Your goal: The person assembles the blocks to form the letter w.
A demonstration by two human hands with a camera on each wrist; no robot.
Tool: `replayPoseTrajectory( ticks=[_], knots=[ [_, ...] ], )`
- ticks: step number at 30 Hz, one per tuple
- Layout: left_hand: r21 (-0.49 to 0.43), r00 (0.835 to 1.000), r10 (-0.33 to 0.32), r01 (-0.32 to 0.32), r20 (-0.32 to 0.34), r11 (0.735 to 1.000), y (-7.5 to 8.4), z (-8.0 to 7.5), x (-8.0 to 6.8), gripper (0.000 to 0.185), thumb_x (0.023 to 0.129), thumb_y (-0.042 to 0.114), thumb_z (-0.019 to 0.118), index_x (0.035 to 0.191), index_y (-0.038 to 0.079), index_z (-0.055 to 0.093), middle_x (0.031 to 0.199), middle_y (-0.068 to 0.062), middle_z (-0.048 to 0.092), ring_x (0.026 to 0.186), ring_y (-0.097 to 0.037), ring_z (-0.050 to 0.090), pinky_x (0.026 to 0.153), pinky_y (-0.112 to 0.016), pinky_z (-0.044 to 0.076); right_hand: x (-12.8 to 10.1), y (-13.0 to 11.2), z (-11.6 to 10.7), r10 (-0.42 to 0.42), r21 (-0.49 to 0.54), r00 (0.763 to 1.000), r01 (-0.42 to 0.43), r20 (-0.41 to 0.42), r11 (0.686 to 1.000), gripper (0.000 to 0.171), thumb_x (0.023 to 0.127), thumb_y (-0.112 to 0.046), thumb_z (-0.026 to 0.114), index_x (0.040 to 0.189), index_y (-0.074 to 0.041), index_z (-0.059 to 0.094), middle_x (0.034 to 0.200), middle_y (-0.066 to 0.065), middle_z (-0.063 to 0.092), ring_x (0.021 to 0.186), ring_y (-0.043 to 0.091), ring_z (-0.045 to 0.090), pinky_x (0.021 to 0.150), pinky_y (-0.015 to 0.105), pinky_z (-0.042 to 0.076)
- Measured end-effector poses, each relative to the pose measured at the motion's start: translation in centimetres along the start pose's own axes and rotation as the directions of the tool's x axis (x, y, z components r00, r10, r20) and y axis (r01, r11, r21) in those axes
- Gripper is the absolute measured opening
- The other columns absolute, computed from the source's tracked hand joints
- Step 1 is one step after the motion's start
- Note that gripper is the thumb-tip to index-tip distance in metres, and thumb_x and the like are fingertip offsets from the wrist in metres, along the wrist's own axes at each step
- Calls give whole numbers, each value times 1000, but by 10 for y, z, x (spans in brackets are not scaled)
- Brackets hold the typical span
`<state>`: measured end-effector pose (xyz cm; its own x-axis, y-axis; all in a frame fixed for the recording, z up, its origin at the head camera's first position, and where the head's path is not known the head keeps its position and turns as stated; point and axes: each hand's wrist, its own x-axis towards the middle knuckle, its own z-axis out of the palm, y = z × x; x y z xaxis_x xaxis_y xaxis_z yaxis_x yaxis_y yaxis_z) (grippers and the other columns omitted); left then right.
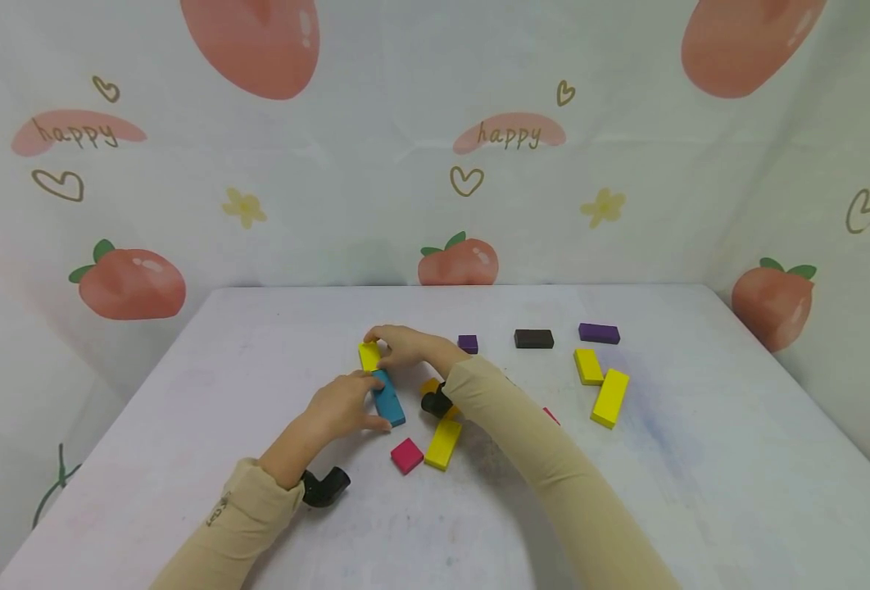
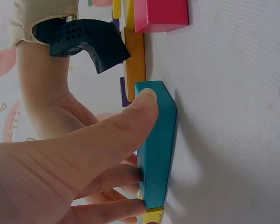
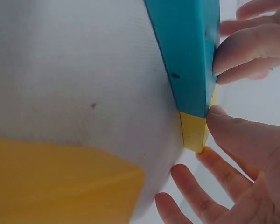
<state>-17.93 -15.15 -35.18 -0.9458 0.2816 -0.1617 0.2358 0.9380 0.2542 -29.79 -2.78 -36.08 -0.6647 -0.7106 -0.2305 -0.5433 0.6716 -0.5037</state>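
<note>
1. The teal block (image 1: 388, 397) is held on the table (image 1: 700, 492) by the left hand (image 1: 342, 404), thumb on one long face and fingers curled against the opposite one, as the left wrist view shows.
2. Its far end abuts a yellow block (image 1: 369, 356), which is pinched by the right hand (image 1: 405, 347); in the right wrist view the thumb is seen on the yellow block just where the two pieces meet, with the other fingers spread past it.
3. The step in hand is judged to be the butting of these two blocks end to end; the next move would call for both to be squared up and steadied before either grip is loosened.
4. Just right of the left hand, under the right forearm, an orange block (image 1: 429, 386), a second yellow block (image 1: 443, 444) and a pink square block (image 1: 406, 456) are seen lying flat.
5. Beyond and to the right of the right hand lie a small purple block (image 1: 468, 343), a dark brown block (image 1: 534, 338) and a longer purple block (image 1: 599, 333), with two more yellow blocks (image 1: 600, 383) nearer.
</note>
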Motion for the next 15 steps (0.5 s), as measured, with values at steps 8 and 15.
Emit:
replayPoseTrajectory(
  ticks=[8, 15],
  knots=[
    [-19, 1000, 9, -8, 6, 1000, -4, 1, 1, 66, 74, 36, 77, 126, 2, 55, 138, -21, 48, 118, -40, 52, 94, -52, 48, 0, -2, 1, 16, -19, 1000, -15, 17, 1000, 46, 93, -14, 56, 137, -9, 41, 144, 8, 42, 128, 22, 43, 114, 34, 32],
    [-30, 1000, 22, -22, 7, 999, -6, 1, 2, 68, 74, 36, 77, 127, 1, 53, 136, -19, 51, 120, -36, 52, 98, -51, 46, 0, -3, 1, 26, -14, 999, -26, 22, 1000, 45, 94, -14, 55, 137, -11, 41, 146, 7, 41, 133, 22, 39, 116, 36, 29]
  ],
)
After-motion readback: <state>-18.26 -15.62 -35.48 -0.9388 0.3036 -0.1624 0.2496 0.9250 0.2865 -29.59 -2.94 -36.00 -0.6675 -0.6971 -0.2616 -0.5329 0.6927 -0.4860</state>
